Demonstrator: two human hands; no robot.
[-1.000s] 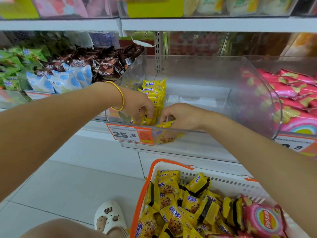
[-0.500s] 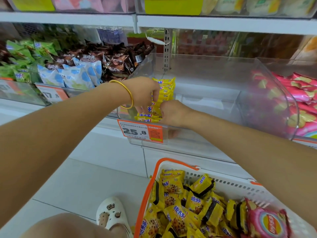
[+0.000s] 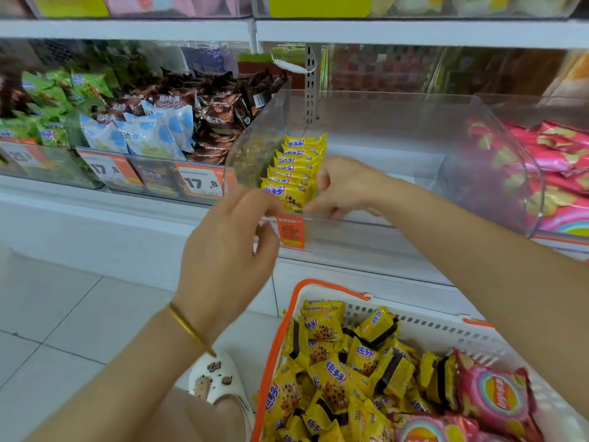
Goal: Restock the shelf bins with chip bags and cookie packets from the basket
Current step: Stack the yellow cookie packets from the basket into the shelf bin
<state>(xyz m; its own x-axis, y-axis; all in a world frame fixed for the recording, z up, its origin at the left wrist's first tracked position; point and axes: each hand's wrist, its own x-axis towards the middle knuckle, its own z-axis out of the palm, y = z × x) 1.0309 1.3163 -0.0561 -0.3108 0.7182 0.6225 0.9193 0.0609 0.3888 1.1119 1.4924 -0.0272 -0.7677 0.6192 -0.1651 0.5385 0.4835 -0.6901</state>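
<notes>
A row of yellow cookie packets (image 3: 296, 167) stands on edge at the left end of a clear shelf bin (image 3: 478, 138). My right hand (image 3: 347, 186) is inside the bin, its thumb and fingers curled round the right end of the front packets. My left hand (image 3: 229, 250) hangs in front of the bin's front wall with loosely curled fingers that hold nothing. Below, a white basket with an orange rim (image 3: 328, 287) holds several more yellow cookie packets (image 3: 334, 378) and pink chip bags (image 3: 490, 400).
An orange price tag (image 3: 290, 232) hangs on the bin's front. The bin to the right holds pink chip bags (image 3: 561, 161); bins to the left hold brown and blue-white packets (image 3: 153, 135). A shelf board (image 3: 414, 31) runs overhead. A white shoe (image 3: 216, 378) stands on the tiled floor.
My left hand has come out of the bin, down and toward me, letting go of the packet row. My right hand stays at the row's right side.
</notes>
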